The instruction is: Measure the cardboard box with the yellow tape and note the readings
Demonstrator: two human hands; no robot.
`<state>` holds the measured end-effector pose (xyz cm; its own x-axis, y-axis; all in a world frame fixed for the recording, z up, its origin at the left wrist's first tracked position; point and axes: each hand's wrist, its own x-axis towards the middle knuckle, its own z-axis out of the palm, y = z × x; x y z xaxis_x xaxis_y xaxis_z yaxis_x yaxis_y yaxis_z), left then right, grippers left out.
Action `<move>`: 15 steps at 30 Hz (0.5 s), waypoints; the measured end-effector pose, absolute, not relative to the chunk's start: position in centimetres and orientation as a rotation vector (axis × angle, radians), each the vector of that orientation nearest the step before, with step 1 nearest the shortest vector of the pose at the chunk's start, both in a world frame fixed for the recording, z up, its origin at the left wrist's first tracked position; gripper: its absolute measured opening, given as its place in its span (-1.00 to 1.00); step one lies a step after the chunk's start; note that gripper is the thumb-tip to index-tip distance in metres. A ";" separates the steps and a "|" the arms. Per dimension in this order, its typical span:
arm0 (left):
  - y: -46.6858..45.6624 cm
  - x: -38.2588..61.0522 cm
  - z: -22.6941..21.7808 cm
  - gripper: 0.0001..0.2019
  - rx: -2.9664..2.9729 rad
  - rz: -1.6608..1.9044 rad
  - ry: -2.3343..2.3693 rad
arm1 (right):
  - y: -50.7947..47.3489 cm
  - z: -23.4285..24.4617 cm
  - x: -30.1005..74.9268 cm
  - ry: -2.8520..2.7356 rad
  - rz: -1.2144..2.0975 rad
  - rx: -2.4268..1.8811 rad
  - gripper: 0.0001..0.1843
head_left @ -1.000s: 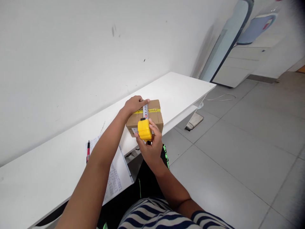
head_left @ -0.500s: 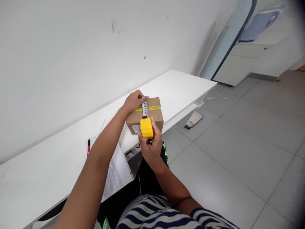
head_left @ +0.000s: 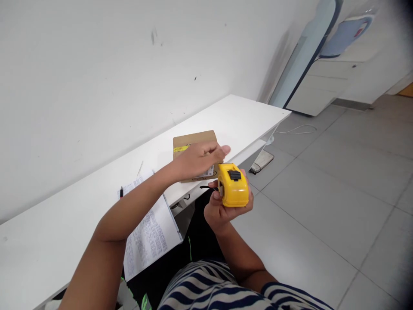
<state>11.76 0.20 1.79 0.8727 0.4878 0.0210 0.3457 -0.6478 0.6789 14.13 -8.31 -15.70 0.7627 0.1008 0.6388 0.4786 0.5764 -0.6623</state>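
Note:
A small brown cardboard box [head_left: 193, 139] with yellow tape sits on the white table [head_left: 238, 116] near its front edge. My right hand [head_left: 222, 209] grips a yellow tape measure [head_left: 232, 190] off the table edge, just right of the box; no blade shows. My left hand [head_left: 200, 160] hovers in front of the box, its fingers curled together next to the tape measure's mouth. I cannot make out whether those fingers pinch anything.
A printed sheet of paper [head_left: 146, 234] overhangs the table's front edge, with a pen [head_left: 121, 191] beside it. A white and blue machine [head_left: 325, 60] stands at the far right. A cable [head_left: 297, 129] and a table foot [head_left: 262, 161] lie on the grey tile floor.
The tape blade that lay across the box top is no longer out. My right hand pulled the tape measure back and right, off the box. My left hand left the box's far edge.

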 end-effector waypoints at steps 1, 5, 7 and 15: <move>1.4 11.8 0.9 -0.45 2.440 0.284 0.614 | -8.4 -15.0 14.0 -0.640 -0.287 -0.899 -0.34; 5.9 9.4 -2.4 -0.01 2.787 0.245 0.758 | -8.8 -13.0 14.3 -0.460 -0.103 -0.844 -0.45; 7.1 6.5 -3.9 0.10 2.780 0.238 0.779 | -9.0 -12.5 15.0 -0.370 0.068 -0.826 -0.43; 5.1 -2.8 -12.3 0.19 2.016 0.924 1.089 | -7.8 -10.7 17.4 -0.236 0.330 -0.756 -0.34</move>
